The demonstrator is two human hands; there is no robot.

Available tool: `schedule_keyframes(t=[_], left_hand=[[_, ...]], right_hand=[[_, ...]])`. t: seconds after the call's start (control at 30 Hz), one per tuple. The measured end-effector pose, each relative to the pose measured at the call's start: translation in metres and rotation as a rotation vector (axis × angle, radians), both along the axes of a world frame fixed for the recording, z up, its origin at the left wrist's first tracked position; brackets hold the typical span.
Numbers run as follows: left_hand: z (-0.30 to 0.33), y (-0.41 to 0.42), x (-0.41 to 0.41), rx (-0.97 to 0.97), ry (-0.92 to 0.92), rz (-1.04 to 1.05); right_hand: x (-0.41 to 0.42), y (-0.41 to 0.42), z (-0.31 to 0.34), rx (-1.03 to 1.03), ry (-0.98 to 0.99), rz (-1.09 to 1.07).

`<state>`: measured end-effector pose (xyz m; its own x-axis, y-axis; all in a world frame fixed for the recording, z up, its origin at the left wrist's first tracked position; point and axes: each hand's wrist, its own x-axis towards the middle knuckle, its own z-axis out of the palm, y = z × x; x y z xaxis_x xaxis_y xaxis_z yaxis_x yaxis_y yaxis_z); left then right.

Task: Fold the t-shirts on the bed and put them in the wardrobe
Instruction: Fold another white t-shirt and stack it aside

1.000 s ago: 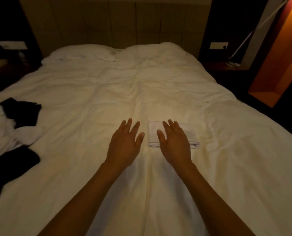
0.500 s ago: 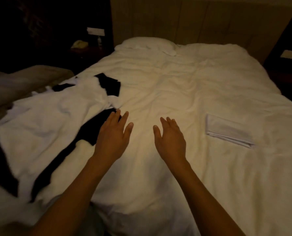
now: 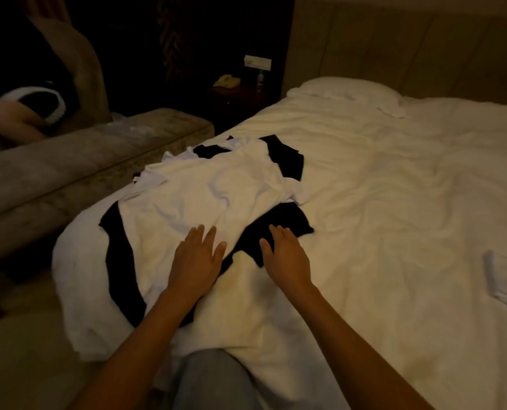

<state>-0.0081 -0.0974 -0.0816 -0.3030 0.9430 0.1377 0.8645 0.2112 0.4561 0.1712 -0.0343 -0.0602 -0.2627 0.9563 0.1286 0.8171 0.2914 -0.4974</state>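
Note:
A loose pile of t-shirts lies on the left part of the bed [image 3: 409,202]. A crumpled white t-shirt [image 3: 205,196] is on top, with black t-shirts [image 3: 276,229] showing under and around it. My left hand [image 3: 196,261] is flat, fingers spread, over the near edge of the white t-shirt. My right hand [image 3: 284,255] is open over the black t-shirt, fingers straight. Neither hand grips anything. A folded white t-shirt [image 3: 503,279] lies flat at the right edge of the view, well apart from both hands.
A brown upholstered sofa [image 3: 69,173] stands along the bed's left side, with a seated person [image 3: 18,110] at its far end. A dark nightstand with a phone [image 3: 227,81] is beside the pillow [image 3: 347,90]. My knee [image 3: 214,380] is at the bed's near edge.
My view has swung left from the folded white t-shirt to the pile. Both hands left the folded t-shirt and now reach over the white and black t-shirts.

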Motion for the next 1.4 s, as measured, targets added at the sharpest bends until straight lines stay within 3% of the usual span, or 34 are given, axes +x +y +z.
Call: schedule_keyframes(t=[0.17,0.3,0.4,0.63,0.73,1.1,1.4], left_hand=[[-0.018,0.047,-0.051,-0.015,0.067,0.057],[-0.025,0.091,-0.082,0.011,0.082,0.036],[-0.032,0.119,-0.095,-0.002,0.109,0.008],[-0.079,0.139,-0.103,0.113,0.236,0.001],[-0.081,0.141,-0.107,0.157,0.222,-0.016],[-0.023,0.062,-0.027,0.535,-0.504,-0.073],[-0.007,0.003,0.068,0.497,-0.609,-0.229]], right_hand=[[-0.054,0.054,-0.020,0.040,0.021,0.043],[-0.084,0.102,-0.032,0.223,-0.032,0.058],[-0.096,0.132,-0.046,0.203,-0.032,0.112],[-0.103,0.145,-0.075,0.403,0.079,0.095],[-0.100,0.142,-0.076,0.342,0.137,0.102],[-0.052,0.064,-0.029,0.063,0.840,-0.023],[0.039,-0.006,-0.014,0.139,0.744,-0.045]])
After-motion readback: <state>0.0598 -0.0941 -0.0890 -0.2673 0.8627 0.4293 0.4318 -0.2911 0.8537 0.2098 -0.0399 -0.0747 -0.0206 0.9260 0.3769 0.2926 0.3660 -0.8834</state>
